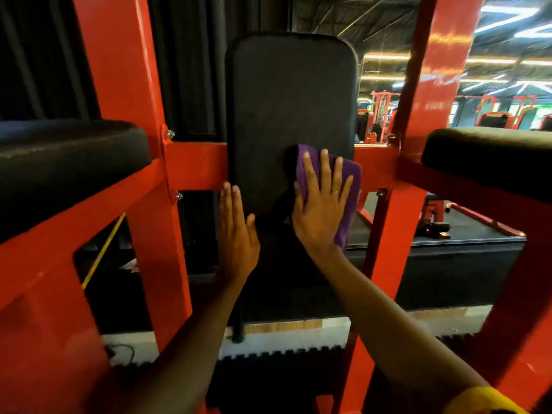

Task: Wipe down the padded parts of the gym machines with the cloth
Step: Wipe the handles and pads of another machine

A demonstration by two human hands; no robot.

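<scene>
Pressing the folded purple fabric cloth [348, 177] flat against the upright black rectangular padded backrest [286, 94], at about 5 o'clock on its face, with the right hand [319, 210]: fingers straight and spread, palm on the cloth, nothing curled round it. Bracing with the left hand [237, 231] at about 7 o'clock on the same pad, at its edge just beside the red painted steel crossbar [197, 165]; fingers straight and close together, holding nothing. Judged step: wiping the backrest, lower portion. Extent of wiping on the upper face: not determinable. Next move, as judged: slide the cloth toward 12 o'clock in overlapping passes, maintaining flat palm pressure to prevent bunching or slipping past the pad's right edge, already overhung by part of the cloth. Then treat the two black rounded padded armrests, at 9 o'clock [68, 156] and at 3 o'clock [490, 156], both well apart from the cloth. Avoid snagging on the silver bolt heads [171, 134] at the frame joints.
</scene>
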